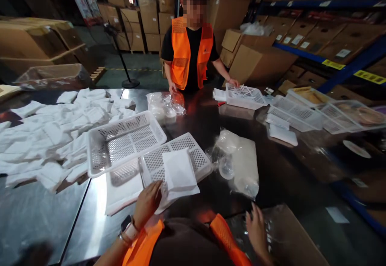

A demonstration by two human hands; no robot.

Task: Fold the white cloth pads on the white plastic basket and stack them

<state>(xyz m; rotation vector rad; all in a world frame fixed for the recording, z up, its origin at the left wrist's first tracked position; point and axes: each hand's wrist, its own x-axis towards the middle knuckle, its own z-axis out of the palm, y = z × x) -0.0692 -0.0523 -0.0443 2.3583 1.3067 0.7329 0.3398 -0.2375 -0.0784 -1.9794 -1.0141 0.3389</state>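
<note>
My left hand (148, 202), with a watch on the wrist, is at the near edge of a white mesh basket (193, 147). Its fingers are bent and closed at the left edge of a white packet (179, 171) that lies across the basket; the thumb is hidden. A second white sheet or packet shows partly under that packet. My right hand (256, 225) holds nothing, its fingers apart, above a cardboard box (292, 234) at the table's near edge. Beyond it lies a clear bag with off-white contents (245, 165), beside a round clear plastic piece (226, 166).
A white basket (126, 139) stands left of centre, beside a heap of white packets (69, 121). Across the table (196, 121) stands a person in an orange vest (181, 52), one hand at a basket (245, 97). More baskets (295, 113) line the right side.
</note>
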